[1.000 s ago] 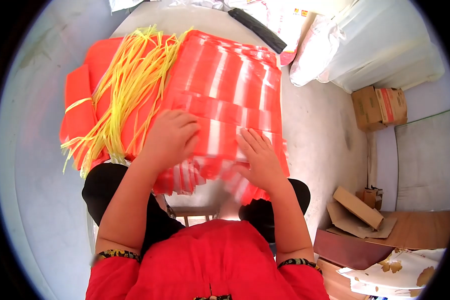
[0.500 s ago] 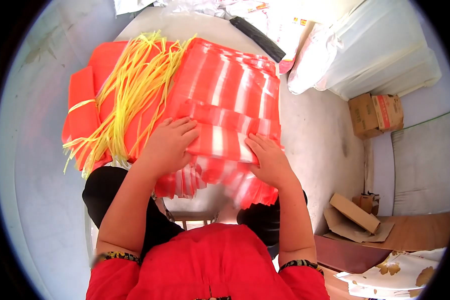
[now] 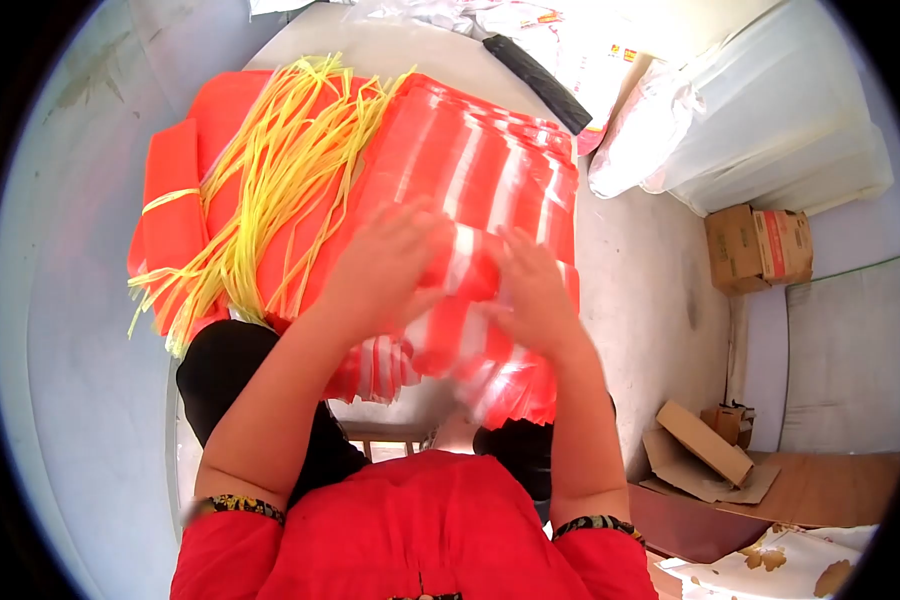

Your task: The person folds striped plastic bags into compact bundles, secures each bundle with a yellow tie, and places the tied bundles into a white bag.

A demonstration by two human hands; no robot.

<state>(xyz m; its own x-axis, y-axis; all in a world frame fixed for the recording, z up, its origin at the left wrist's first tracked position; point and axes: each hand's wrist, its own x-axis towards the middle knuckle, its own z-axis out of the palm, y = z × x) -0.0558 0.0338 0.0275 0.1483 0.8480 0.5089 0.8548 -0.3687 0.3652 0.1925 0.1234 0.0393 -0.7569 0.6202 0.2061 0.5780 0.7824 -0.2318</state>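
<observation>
Left hand [image 3: 385, 265] nearer right hand [image 3: 532, 290], glossy red-and-white striped plastic [image 3: 450, 328]

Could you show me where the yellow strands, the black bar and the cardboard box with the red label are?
Yellow strands [image 3: 260, 215]: head view, middle of the bunch.
Black bar [image 3: 538, 85]: head view, middle of its length.
Cardboard box [image 3: 784, 245]: head view, red-labelled side.

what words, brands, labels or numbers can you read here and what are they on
Nothing reads clearly.
Cardboard box by the wall: print, too blurred to read.
White packaging beyond the stack: red and yellow marks, too small to read.
Striped plastic: no lettering visible.
</observation>
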